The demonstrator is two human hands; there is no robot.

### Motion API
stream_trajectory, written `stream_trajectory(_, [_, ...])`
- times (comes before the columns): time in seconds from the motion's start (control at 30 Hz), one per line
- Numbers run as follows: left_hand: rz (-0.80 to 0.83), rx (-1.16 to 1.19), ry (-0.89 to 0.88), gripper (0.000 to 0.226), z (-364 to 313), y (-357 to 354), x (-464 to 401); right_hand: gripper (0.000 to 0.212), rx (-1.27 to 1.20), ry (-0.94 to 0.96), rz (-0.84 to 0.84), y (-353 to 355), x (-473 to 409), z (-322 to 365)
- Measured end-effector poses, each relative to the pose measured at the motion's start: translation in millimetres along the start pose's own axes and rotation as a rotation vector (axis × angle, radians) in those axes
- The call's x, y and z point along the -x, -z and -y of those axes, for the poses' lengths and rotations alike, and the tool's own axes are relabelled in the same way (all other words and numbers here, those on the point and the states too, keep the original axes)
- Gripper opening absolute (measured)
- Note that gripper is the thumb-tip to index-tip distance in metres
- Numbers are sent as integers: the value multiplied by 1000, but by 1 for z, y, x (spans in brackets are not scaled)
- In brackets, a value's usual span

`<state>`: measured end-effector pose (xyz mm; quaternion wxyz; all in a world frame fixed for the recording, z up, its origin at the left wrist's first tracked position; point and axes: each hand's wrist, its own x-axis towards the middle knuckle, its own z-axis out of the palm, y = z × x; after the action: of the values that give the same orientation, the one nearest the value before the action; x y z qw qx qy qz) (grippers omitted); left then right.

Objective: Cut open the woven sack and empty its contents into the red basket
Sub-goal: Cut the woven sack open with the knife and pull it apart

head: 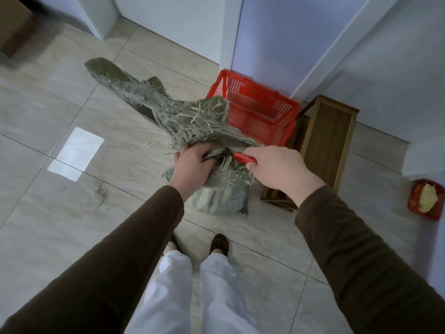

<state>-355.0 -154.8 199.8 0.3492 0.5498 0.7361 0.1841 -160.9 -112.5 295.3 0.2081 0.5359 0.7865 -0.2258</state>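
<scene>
Spreading across the whole lower view is a floor (60,213) of large pale glossy tiles with thin dark grout lines, a bright rectangular reflection (75,154) lying on it to the left. White walls and door frames close the far side, and a brown cardboard box (14,27) sits blurred in the top left corner. The red basket (255,112) stands on the floor against the far wall, tilted and showing an open lattice interior, with a wooden crate (322,145) just beside it on the right. A small red dish (425,200) holding something yellowish (too blurred to identify) lies near the right edge.

The woven sack (192,121), grey-green and badly frayed, rises from the floor between the person and the basket, its torn upper part trailing away to the left. Both arms, in dark brown sleeves, reach forward and down. The left hand (192,162) has its fingers clenched around a bunch of sack fabric. The right hand (277,165) is closed around a red-handled cutter (244,159), whose tip meets the fabric just beside the left hand.
</scene>
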Motion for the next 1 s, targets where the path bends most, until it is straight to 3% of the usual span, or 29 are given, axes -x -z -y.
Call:
stream_trajectory(0.23, [24, -11, -62, 9, -6, -1, 4, 30, 108, -62, -10, 4, -7, 15])
stream_trajectory(0.47, [1, 71, -22, 15, -4, 5, 3, 33, 135, -82, 34, 6, -12, 13])
stream_trajectory(1.0, [65, 65, -115, 15, -11, 7, 11, 36, 242, -74, 30, 0, -12, 20])
